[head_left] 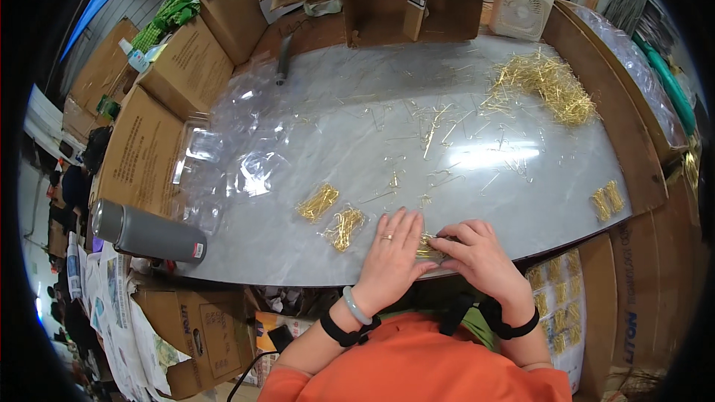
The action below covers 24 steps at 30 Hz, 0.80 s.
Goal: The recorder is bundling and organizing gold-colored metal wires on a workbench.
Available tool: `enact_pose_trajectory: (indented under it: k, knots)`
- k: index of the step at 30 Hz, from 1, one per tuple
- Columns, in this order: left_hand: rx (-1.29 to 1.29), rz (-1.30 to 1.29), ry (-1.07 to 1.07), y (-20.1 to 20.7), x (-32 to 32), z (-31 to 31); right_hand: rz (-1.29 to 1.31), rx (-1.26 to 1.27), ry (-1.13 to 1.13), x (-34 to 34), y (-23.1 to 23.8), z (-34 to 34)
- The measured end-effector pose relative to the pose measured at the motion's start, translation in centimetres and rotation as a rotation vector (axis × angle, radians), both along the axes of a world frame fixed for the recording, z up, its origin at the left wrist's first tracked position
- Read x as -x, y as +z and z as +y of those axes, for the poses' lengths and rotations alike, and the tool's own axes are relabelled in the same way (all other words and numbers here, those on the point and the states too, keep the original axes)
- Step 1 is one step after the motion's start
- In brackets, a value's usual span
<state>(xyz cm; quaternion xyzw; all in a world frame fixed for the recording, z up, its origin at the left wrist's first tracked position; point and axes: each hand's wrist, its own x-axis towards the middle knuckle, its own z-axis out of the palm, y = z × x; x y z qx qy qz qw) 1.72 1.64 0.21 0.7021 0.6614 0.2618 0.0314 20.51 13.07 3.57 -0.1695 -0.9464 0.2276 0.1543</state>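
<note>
Close to the table's near edge, a small bundle of gold wire hooks (pixel 427 246) lies between my two hands. My left hand (pixel 392 251) rests flat with its fingers stretched out, its thumb side beside the bundle. From the other side, the bent fingers and thumb of my right hand (pixel 474 253) close on the bundle, hiding part of it. Left of my left hand sit two clear packs of gold hooks, one pack (pixel 343 228) nearer and another pack (pixel 318 202) a little farther off.
Loose hooks (pixel 433 130) are scattered across the grey tabletop (pixel 335 115), with a large heap (pixel 547 85) at the far right. Clear plastic packaging (pixel 249 145) covers the left side. A grey bottle (pixel 153 232) lies at the left edge. Two small hook bundles (pixel 608 201) sit at right.
</note>
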Motion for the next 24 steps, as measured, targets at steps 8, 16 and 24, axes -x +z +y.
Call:
enact_pose_trajectory:
  k: [8, 16, 24]
  knots:
    - [-0.026, -0.069, -0.076, -0.6, 0.0, -0.2, 0.326, 0.179, -0.143, 1.5, -3.3, -0.9]
    - [-0.065, -0.250, -0.087, -0.8, 0.0, -0.4, 0.250, -0.165, -0.393, 3.0, -1.6, -0.8]
    - [-0.098, -0.280, -0.017, -1.0, -0.4, -0.7, 0.049, -0.126, -0.266, 3.8, -2.1, 0.3]
